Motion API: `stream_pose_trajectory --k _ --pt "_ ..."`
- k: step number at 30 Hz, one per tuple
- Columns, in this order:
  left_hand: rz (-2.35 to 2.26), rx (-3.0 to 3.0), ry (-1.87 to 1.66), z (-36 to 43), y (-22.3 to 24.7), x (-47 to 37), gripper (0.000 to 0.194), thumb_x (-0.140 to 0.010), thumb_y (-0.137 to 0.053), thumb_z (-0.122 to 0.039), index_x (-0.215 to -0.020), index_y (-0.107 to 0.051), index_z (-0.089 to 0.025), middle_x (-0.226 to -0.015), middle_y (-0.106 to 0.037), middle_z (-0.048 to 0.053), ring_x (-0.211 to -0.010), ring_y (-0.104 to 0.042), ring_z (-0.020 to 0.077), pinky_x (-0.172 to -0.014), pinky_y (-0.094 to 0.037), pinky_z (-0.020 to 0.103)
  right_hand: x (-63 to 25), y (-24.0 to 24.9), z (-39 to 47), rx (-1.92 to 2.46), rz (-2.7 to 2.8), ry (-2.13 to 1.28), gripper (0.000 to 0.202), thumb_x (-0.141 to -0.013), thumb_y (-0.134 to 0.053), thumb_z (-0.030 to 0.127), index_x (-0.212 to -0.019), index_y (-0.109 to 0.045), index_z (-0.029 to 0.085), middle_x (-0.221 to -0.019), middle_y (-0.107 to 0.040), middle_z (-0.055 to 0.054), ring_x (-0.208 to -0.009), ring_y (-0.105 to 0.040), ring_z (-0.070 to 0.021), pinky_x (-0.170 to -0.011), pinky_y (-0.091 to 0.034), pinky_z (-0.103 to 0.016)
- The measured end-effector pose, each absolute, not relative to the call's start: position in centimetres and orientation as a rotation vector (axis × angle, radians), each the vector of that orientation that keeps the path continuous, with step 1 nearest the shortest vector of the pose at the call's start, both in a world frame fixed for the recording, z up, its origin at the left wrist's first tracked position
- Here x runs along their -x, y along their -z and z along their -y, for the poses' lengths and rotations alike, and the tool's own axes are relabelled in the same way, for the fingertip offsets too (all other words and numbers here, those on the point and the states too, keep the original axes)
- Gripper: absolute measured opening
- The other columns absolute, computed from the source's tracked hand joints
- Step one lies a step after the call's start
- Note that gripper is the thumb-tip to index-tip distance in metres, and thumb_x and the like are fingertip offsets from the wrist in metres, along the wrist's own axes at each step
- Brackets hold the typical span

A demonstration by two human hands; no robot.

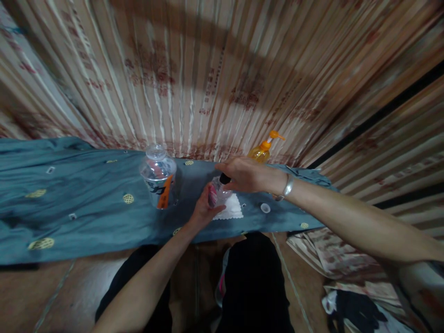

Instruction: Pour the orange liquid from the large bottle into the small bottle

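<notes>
My left hand (204, 207) is wrapped round a small clear plastic bottle (222, 193) with a pink patch on its side. Over the bottle's top, my right hand (243, 173) has its fingers closed on a black object (225, 178), perhaps a cap or brush. Below the bottle lies a white cloth (233, 209) with a scalloped edge. A large clear bottle (157, 175) without a cap, with an orange and black label, stands to the left. Behind my right hand is a yellow pump bottle (260, 151). A small white cap (265, 208) lies to the right.
A blue-green cloth (90, 199) with yellow prints covers the long narrow surface. A pleated, patterned curtain (194, 78) hangs right behind it. My knees are below the front edge. Dark and white fabric items (360, 310) lie on the floor at the lower right.
</notes>
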State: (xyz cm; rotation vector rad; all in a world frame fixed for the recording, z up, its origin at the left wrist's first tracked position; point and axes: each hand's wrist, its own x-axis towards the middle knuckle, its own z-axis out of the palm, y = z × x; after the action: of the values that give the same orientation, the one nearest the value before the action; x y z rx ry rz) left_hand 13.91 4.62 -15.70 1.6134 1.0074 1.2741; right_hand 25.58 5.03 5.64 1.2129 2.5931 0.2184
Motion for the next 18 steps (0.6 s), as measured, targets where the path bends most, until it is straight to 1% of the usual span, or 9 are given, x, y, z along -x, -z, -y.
stream_pose_trajectory --k 2,3,6,8,10,12,14,15,18 --pt "-1.007 -1.617 -1.265 -4.62 15.68 -13.87 0.041 -0.085 -0.057 -0.035 -0.121 -0.051 -0.017 -0.125 -0.054 0.011 -0.108 -0.057 0.0251 -0.089 -0.05 0.048 -25.62 -5.54 -5.19 -1.169 -2.602 -0.181 0.026 -0.086 -0.059 0.027 -0.108 -0.062 0.014 -0.095 -0.071 -0.009 -0.086 -0.066 -0.0199 -0.065 -0.042 -0.024" --pt "-1.005 -1.62 -1.261 -4.63 15.69 -13.85 0.041 -0.085 -0.057 -0.035 -0.121 -0.051 -0.017 -0.125 -0.054 0.011 -0.108 -0.057 0.0251 -0.089 -0.05 0.048 -25.62 -5.48 -5.23 -1.19 -2.576 -0.194 0.023 -0.088 -0.056 0.027 -0.105 -0.063 0.014 -0.091 -0.071 -0.009 -0.084 -0.066 -0.0198 -0.065 -0.042 -0.025" --pt "-0.996 -1.624 -1.254 -4.65 15.76 -13.84 0.041 -0.085 -0.057 -0.035 -0.122 -0.051 -0.017 -0.125 -0.054 0.011 -0.108 -0.057 0.0252 -0.089 -0.05 0.049 -25.62 -5.35 -5.2 -1.302 -2.5 -0.297 0.034 -0.093 -0.047 0.04 -0.094 -0.066 0.011 -0.082 -0.07 -0.013 -0.079 -0.067 -0.0233 -0.063 -0.042 -0.027" --pt "-0.993 -1.623 -1.254 -4.67 15.81 -13.85 0.041 -0.085 -0.057 -0.035 -0.122 -0.051 -0.017 -0.125 -0.054 0.011 -0.109 -0.057 0.0252 -0.09 -0.05 0.049 -25.7 -5.31 -5.13 -1.284 -2.542 -0.306 0.035 -0.09 -0.052 0.042 -0.099 -0.064 0.01 -0.088 -0.07 -0.013 -0.085 -0.067 -0.0247 -0.064 -0.043 -0.027" --pt "-0.988 -1.622 -1.256 -4.68 15.8 -13.87 0.041 -0.085 -0.057 -0.035 -0.122 -0.051 -0.017 -0.125 -0.054 0.011 -0.109 -0.057 0.0253 -0.09 -0.05 0.049 -25.82 -5.31 -5.06 -1.207 -2.601 -0.247 0.028 -0.087 -0.059 0.031 -0.108 -0.061 0.012 -0.097 -0.07 -0.011 -0.09 -0.066 -0.0228 -0.067 -0.043 -0.026" --pt "-0.979 -1.623 -1.259 -4.66 15.75 -13.91 0.041 -0.085 -0.057 -0.035 -0.122 -0.051 -0.017 -0.125 -0.054 0.011 -0.109 -0.056 0.0253 -0.09 -0.05 0.049 -25.9 -5.31 -5.01 -1.181 -2.597 -0.206 0.025 -0.086 -0.059 0.023 -0.109 -0.061 0.014 -0.098 -0.07 -0.009 -0.09 -0.066 -0.0209 -0.068 -0.043 -0.024" --pt "-0.971 -1.621 -1.261 -4.63 15.68 -13.96 0.041 -0.085 -0.057 -0.035 -0.122 -0.051 -0.017 -0.125 -0.054 0.011 -0.109 -0.057 0.0252 -0.09 -0.05 0.049 -25.92 -5.33 -4.98 -1.24 -2.539 -0.231 0.022 -0.089 -0.054 0.029 -0.1 -0.065 0.013 -0.089 -0.071 -0.01 -0.084 -0.067 -0.0216 -0.066 -0.043 -0.025" --pt "-0.97 -1.618 -1.262 -4.6 15.64 -13.98 0.041 -0.085 -0.057 -0.035 -0.122 -0.051 -0.017 -0.125 -0.054 0.011 -0.109 -0.057 0.0252 -0.09 -0.05 0.049 -25.91 -5.35 -4.98 -1.273 -2.515 -0.254 0.026 -0.091 -0.052 0.033 -0.096 -0.066 0.012 -0.086 -0.071 -0.011 -0.082 -0.067 -0.0226 -0.064 -0.042 -0.026" --pt "-0.978 -1.594 -1.267 -4.51 15.52 -14.02 0.041 -0.085 -0.057 -0.035 -0.122 -0.051 -0.017 -0.125 -0.054 0.011 -0.109 -0.057 0.0252 -0.09 -0.05 0.049 -25.93 -5.47 -4.99 -1.286 -2.531 -0.252 0.035 -0.09 -0.054 0.042 -0.101 -0.065 0.011 -0.085 -0.07 -0.012 -0.082 -0.067 -0.0235 -0.062 -0.041 -0.026"
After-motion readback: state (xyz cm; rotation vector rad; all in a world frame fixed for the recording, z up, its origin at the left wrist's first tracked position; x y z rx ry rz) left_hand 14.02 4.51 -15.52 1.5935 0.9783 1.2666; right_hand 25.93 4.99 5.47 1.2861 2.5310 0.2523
